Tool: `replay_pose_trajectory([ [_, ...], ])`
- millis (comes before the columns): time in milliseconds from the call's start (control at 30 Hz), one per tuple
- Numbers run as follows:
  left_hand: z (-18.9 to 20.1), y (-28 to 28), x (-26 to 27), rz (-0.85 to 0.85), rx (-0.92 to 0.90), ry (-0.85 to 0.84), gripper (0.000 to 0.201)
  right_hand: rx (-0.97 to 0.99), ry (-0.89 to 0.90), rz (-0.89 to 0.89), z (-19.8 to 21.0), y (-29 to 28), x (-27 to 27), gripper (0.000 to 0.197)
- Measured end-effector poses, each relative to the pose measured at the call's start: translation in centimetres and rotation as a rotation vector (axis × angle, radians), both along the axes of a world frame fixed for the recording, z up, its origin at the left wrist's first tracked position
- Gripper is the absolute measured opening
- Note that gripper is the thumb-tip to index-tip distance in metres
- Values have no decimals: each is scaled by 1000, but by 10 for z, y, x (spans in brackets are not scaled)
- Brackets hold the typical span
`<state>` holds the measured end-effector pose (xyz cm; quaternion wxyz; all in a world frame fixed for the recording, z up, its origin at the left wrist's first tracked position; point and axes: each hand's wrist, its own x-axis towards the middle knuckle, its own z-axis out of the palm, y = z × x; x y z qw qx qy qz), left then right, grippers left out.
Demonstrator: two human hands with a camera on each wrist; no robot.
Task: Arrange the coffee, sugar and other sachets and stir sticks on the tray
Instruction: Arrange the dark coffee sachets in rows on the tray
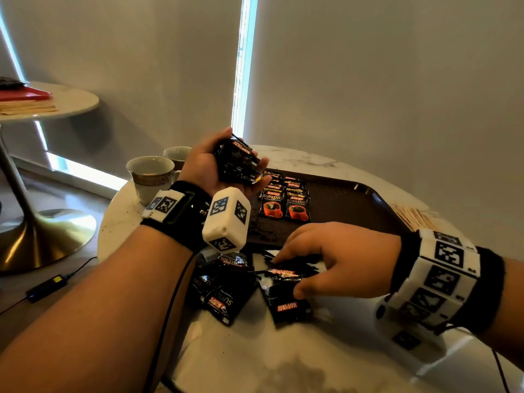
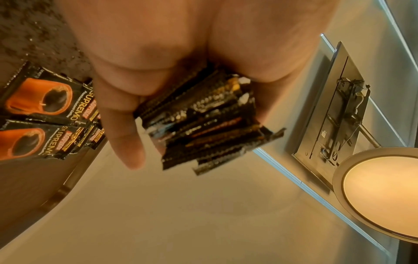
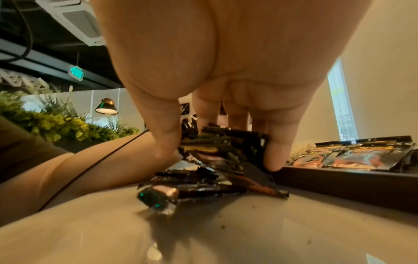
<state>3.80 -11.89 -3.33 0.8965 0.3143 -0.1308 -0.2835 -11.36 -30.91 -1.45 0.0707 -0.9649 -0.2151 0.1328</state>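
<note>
My left hand (image 1: 215,163) is raised palm up over the tray's left end and grips a stack of black coffee sachets (image 1: 237,161) (image 2: 203,121). On the brown tray (image 1: 354,205) lie two rows of sachets (image 1: 285,204) printed with red cups (image 2: 43,100). My right hand (image 1: 326,259) is low over a loose heap of black sachets (image 1: 226,285) on the table in front of the tray. Its thumb and fingers pinch a few of those sachets (image 3: 226,148) (image 1: 283,275) at the heap's right side. Wooden stir sticks (image 1: 414,217) lie on the table right of the tray.
Two cups (image 1: 151,173) stand on the marble table (image 1: 283,358) left of the tray, behind my left wrist. A second round table (image 1: 71,100) with red and tan items stands at far left. A cable and a small black box (image 1: 46,287) lie on the floor.
</note>
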Motion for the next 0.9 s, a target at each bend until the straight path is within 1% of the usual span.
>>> replay_pose_trajectory([
  [67, 0, -1, -1, 9, 15, -10, 37, 46, -1, -12, 4, -6, 2, 50],
  [200, -1, -1, 1, 3, 25, 4, 43, 99, 33, -27, 5, -15, 3, 54],
  [333, -2, -1, 2, 2, 18, 11, 44, 23, 88, -4, 2, -17, 3, 60],
  [400, -2, -1, 2, 5, 22, 11, 42, 2, 91, 8, 2, -17, 3, 60],
  [500, -1, -1, 1, 10, 30, 4, 38, -18, 117, 27, 4, -19, 2, 68],
  [533, -1, -2, 0, 9, 30, 7, 38, -24, 132, 21, 4, -20, 1, 66],
  [600, -1, -2, 0, 9, 28, 19, 38, -11, 135, 6, 3, -22, -1, 53],
  [667, -1, -2, 1, 12, 26, 23, 39, -18, 99, 15, 0, -24, 0, 45],
  [733, -2, -1, 2, 10, 25, 22, 42, -12, 49, 28, -2, -25, 2, 42],
  [800, -2, -1, 3, 11, 30, 19, 45, 35, 10, 26, -3, -26, 3, 40],
  [900, -2, -1, 1, 14, 36, 21, 44, 80, -38, 12, -2, -30, 2, 41],
])
